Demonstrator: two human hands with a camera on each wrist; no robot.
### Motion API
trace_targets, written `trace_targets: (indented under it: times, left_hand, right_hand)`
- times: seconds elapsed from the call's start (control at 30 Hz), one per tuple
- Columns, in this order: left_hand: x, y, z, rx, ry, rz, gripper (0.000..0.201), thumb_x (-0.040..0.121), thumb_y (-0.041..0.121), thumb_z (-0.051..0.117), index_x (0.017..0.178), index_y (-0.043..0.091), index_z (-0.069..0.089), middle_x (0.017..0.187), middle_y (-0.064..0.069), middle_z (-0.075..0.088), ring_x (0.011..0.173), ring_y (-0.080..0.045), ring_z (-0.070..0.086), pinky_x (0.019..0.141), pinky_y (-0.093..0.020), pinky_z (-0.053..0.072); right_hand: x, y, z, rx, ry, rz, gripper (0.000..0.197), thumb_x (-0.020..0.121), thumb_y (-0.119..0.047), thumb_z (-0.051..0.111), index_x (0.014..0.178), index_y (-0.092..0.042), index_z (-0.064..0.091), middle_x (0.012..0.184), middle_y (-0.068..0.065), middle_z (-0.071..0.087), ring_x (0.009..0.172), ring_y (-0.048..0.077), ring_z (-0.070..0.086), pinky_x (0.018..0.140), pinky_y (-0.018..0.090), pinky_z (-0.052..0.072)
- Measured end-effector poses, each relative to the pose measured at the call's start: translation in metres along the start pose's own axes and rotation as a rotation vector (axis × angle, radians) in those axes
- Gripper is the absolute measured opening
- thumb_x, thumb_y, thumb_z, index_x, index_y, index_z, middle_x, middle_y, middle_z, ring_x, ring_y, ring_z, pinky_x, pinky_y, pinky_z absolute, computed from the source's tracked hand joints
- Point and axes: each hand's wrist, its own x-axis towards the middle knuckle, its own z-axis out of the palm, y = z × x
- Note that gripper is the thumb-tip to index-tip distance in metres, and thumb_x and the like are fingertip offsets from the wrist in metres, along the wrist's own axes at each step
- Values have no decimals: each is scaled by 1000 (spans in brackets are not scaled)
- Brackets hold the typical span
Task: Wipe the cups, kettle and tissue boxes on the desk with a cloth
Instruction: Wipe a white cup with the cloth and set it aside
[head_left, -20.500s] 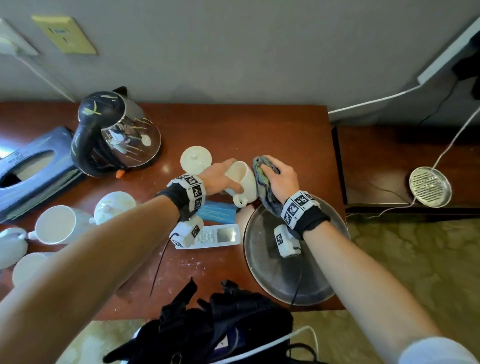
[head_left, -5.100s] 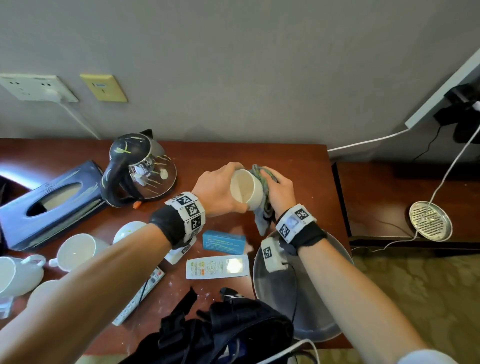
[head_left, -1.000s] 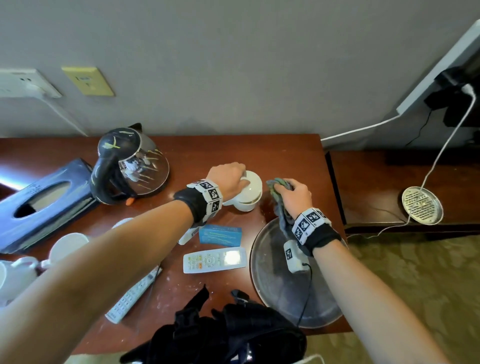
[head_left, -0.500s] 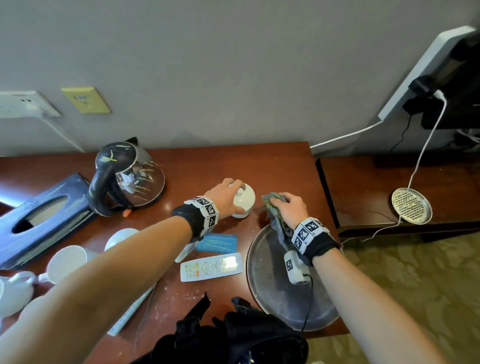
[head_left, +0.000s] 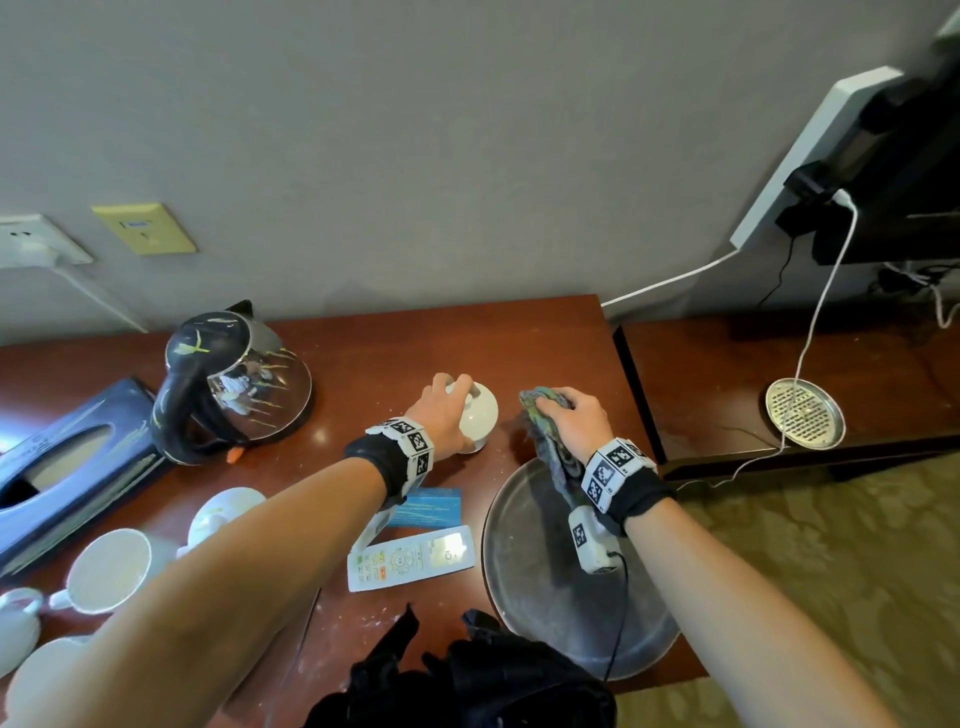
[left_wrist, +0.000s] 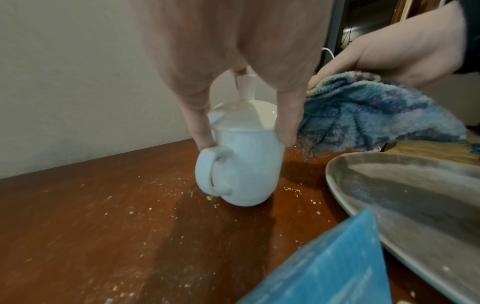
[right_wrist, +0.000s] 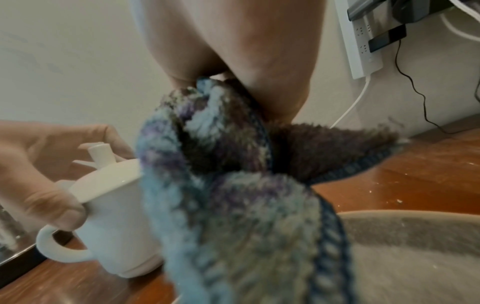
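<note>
A white lidded cup (head_left: 480, 415) stands upright on the brown desk (head_left: 545, 353). My left hand (head_left: 447, 410) reaches over it from above. In the left wrist view, thumb and fingers hold the cup (left_wrist: 246, 170) at its rim beside the lid (left_wrist: 244, 117). My right hand (head_left: 571, 421) grips a bunched blue-grey cloth (head_left: 545, 441) just right of the cup, hanging over the tray's far rim. The cloth (right_wrist: 233, 195) fills the right wrist view, with the cup (right_wrist: 114, 226) to its left. A glass kettle (head_left: 239, 379) and a dark tissue box (head_left: 67, 462) sit at the left.
A round grey tray (head_left: 545, 597) lies at the desk's right front. A white remote (head_left: 410, 558) and a blue card (head_left: 428, 506) lie beside it. More white cups (head_left: 111, 569) stand front left. A black bag (head_left: 467, 680) sits at the front edge.
My left hand has lowered the lid onto the cup and stays on it. The right hand keeps the cloth and has barely moved.
</note>
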Motion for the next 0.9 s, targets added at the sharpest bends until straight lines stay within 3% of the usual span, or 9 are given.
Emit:
trace_targets:
  times: [0.4, 0.9]
  left_hand:
    - [45, 16, -11, -23, 29, 18, 74, 74, 25, 82, 135, 18, 40, 146, -12, 28, 128, -35, 39, 97, -43, 48]
    - [148, 67, -37, -38, 51, 56, 74, 74, 25, 82, 135, 16, 42, 146, -13, 30, 127, -35, 39, 99, -43, 46]
  right_hand:
    - [38, -5, -18, 44, 47, 43, 32, 92, -37, 64, 119, -22, 68, 116, 1, 70, 111, 22, 62, 103, 39, 48]
    - [97, 0, -58, 147, 169, 155, 39, 95, -35, 62, 130, -17, 63, 122, 4, 67, 111, 24, 63, 101, 41, 50]
